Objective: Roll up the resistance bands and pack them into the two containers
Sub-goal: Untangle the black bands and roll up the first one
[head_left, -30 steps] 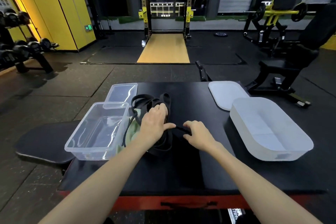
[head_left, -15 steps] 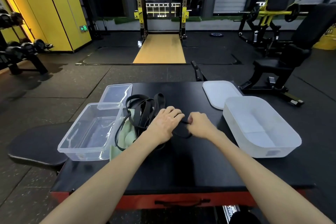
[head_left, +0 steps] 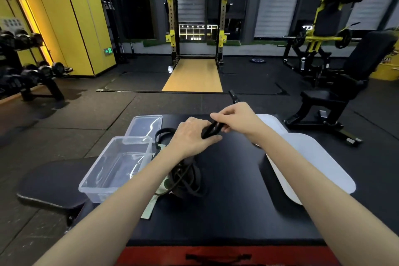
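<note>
Two hands (head_left: 194,137) (head_left: 238,119) gripping band (head_left: 212,130), black table (head_left: 228,211), gym floor (head_left: 90,114)

The resistance bands (head_left: 187,181) are black, and a pale green band (head_left: 151,207) lies under them. The worktop (head_left: 226,211) is matte black with a red front edge (head_left: 216,252). The left container (head_left: 95,179) and its lid (head_left: 146,124) are clear. The right container (head_left: 319,164) is frosted white.

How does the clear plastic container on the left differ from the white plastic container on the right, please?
The clear rectangular plastic container is see-through with squarish corners; the white plastic container is milky with rounded corners. The clear one stands at the left edge of the black padded table, the white one at its right. Both stand open, lids off.
</note>
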{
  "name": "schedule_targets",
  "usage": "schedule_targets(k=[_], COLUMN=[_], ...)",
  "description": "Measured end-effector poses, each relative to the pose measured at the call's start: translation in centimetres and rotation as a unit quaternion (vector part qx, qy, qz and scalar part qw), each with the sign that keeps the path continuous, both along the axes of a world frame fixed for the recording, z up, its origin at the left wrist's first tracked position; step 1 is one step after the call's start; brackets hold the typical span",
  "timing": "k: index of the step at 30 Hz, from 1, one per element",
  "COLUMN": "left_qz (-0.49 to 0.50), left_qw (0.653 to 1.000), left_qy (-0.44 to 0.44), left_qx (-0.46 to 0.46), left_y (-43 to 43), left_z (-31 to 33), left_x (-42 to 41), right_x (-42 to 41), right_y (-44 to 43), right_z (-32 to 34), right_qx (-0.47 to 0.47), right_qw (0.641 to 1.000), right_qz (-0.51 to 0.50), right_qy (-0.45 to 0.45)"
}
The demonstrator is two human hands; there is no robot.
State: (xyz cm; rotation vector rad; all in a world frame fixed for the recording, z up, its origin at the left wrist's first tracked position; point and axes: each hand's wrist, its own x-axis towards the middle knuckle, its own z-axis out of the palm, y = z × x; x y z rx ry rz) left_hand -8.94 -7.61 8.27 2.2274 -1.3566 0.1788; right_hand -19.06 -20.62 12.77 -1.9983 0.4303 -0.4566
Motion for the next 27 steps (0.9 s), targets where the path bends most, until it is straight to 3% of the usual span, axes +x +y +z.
schedule_targets(k=[7,14,20,27], left_qz=[-0.020,-0.015,-0.076,-0.073], left_qw=[0.988,0.963,0.947,0.946], left_qy=[0.116,0.189,0.255,0.238], left_qx=[-0.095,-0.191,-0.182,-0.206], left_y=[1.4,1.6,1.2,1.0], left_z=[2.8,3.9,4.0,4.3], left_x=[-0.2,-0.5,0.0,0.7], right_x=[-0.3,0.2,1.2,1.7], right_y=[0.5,1.0,1.2,0.6], right_z=[2.4,2.4,3.1,6.1], right_qx=[0.080,0.002,0.102,0.142], right_qw=[0.990,0.988,0.983,0.971], right_qz=[0.104,0.128,0.076,0.051], right_qy=[-0.052,-0.082,-0.132,-0.185])
